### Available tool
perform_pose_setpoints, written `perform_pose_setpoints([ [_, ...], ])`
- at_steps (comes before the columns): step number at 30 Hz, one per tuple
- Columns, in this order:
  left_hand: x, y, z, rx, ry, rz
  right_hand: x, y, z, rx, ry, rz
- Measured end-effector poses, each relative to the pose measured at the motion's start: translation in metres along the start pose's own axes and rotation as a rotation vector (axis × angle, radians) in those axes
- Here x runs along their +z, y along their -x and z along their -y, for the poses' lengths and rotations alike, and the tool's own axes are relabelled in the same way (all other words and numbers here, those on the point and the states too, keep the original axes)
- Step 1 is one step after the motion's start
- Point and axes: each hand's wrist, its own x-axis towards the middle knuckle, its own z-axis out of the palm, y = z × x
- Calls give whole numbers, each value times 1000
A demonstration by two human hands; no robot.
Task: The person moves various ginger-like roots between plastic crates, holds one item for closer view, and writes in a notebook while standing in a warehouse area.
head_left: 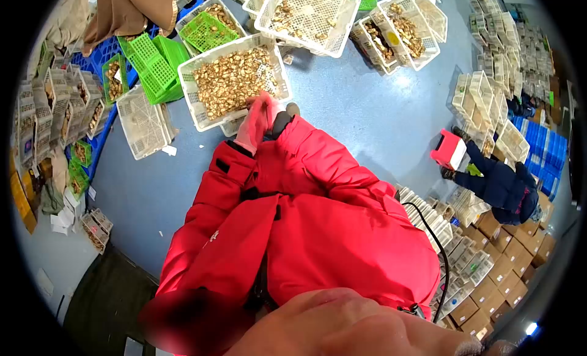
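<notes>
My left hand (249, 133), in a pink glove, is raised at the near edge of a white plastic crate (189, 99). Close against it is my right hand (266, 108), also gloved in pink. The fingers of both look drawn together, and whatever they hold, if anything, is too small to make out. Many small brown-and-pale mushrooms (229, 81) fill most of the crate. Part of its near right side is hidden behind my hands.
Stacked white crates (339, 41) and more mushroom crates (422, 56) stand ahead. Green baskets (160, 68) and a pale crate (142, 126) are at left. A person in dark clothes (504, 188) bends at right near a red-and-white box (449, 150), blue crates (541, 149) and cartons (501, 264).
</notes>
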Motion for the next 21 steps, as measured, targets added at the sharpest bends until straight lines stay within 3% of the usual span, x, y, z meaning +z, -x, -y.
perform_pose_setpoints([
  [2,-9,4,18,-124,57,-120,-2,0,4,-30,36,-98],
  [4,17,1,-35,23,-116,-7,7,10,4,-81,57,-129],
  [6,29,-3,-55,121,-710,-13,8,15,10,-75,34,-183],
  [7,35,-4,-65,172,-993,-37,4,18,11,-11,-85,6],
  [9,30,-5,-54,353,-2382,-105,-9,14,15,16,-91,71],
  [12,29,-4,-48,488,-2436,-119,-12,9,17,-82,128,21],
  [14,40,-8,-61,620,-2473,-129,-4,16,19,-211,83,-119],
  [17,40,-7,-61,574,-2455,-243,-3,25,44,-337,646,-141],
  [18,38,-6,-55,675,-2516,-384,2,30,56,-534,1160,-121],
  [20,35,-8,-56,821,-2490,-420,-31,22,82,-322,717,223],
  [21,38,-12,-58,892,-2477,-440,-17,25,87,-240,604,-59],
])
